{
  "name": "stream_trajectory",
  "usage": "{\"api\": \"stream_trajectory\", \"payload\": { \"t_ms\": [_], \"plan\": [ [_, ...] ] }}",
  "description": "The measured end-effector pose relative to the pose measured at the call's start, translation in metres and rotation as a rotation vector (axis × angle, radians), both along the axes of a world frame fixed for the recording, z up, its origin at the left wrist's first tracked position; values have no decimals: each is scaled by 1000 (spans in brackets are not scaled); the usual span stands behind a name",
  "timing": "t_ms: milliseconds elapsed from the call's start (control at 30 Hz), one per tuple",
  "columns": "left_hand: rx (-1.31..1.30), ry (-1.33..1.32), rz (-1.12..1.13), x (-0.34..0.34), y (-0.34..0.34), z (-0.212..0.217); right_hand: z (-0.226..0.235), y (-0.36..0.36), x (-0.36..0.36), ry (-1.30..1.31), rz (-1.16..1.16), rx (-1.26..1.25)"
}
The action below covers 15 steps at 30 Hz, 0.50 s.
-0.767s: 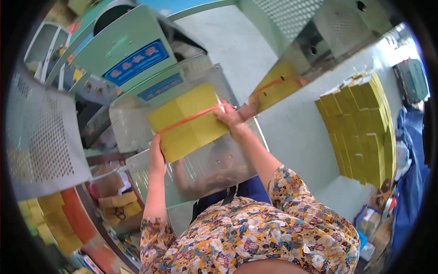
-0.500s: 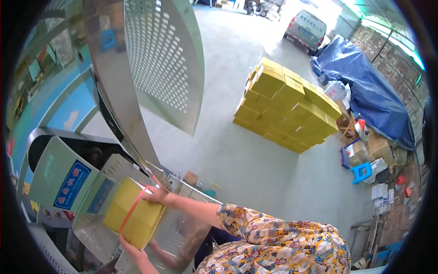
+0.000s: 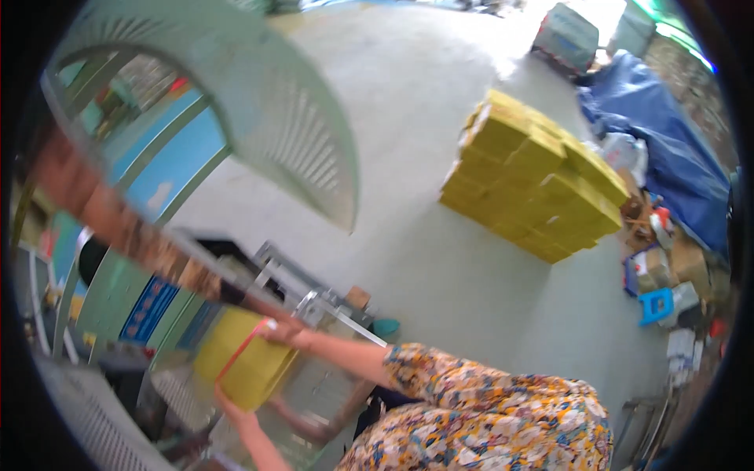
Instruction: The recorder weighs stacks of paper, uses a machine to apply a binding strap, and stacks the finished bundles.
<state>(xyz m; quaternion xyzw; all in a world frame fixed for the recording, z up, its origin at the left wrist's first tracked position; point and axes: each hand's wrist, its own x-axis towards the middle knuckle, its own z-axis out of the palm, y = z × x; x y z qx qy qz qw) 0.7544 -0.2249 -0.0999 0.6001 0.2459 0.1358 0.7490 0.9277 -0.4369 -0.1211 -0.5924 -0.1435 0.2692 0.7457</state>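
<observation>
A yellow paper-wrapped block [image 3: 263, 363] with a red band [image 3: 239, 353] across its top lies tilted on the metal machine's bed. At its far end my right hand [image 3: 284, 331] grips the edge, where the band comes over. My left hand [image 3: 234, 410] holds the near end, with a finger along the edge by the band. The fingers under the block are hidden, and blur softens both hands. A slanting metal bar [image 3: 169, 255] of the machine passes just beyond the block, close to my right hand.
A pale green perforated guard [image 3: 318, 149] rises above the bed. On the floor to the right stands a stack of yellow blocks [image 3: 526, 177]. Beyond it are a blue tarp [image 3: 667, 141], a blue stool [image 3: 655, 306] and cardboard boxes [image 3: 689, 263]. A van [image 3: 567, 35] is parked at the back.
The view has swung, so the floor stack and tarp sit farther right and the metal bar looks more slanted. Both hands still hold the banded yellow block.
</observation>
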Motion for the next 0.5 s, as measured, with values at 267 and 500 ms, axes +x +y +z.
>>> {"api": "stream_trajectory", "payload": {
  "t_ms": [267,500],
  "plan": [
    [-155,88,50,-34,-31,23,27,-45,-38,-36,74,-380],
    [295,192,-53,-94,-54,32,88,-89,-83,-248,341,-676]
  ]
}}
